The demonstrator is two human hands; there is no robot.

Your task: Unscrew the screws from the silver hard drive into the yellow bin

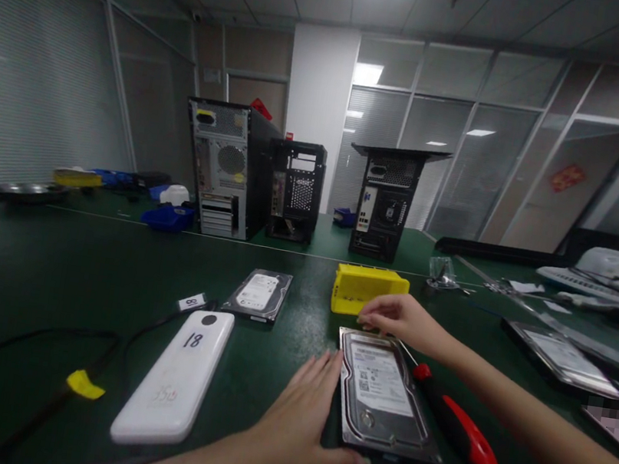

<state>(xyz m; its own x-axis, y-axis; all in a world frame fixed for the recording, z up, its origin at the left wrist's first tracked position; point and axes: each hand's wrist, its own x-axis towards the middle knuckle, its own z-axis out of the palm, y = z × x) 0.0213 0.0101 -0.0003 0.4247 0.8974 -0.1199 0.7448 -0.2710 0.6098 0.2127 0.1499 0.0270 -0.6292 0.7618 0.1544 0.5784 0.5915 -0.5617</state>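
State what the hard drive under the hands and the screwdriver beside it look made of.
Silver rectangular hard drive: seemingly bare metal casing, dull sheen, white paper-like label on top. Red-and-black-handled screwdriver: handle looks like glossy plastic, with highlights along the red part; its shaft is mostly hidden.

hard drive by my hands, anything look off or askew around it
Nothing damaged. The hard drive lies slightly angled between the left hand and the red-handled screwdriver; the right hand hovers by the yellow bin.
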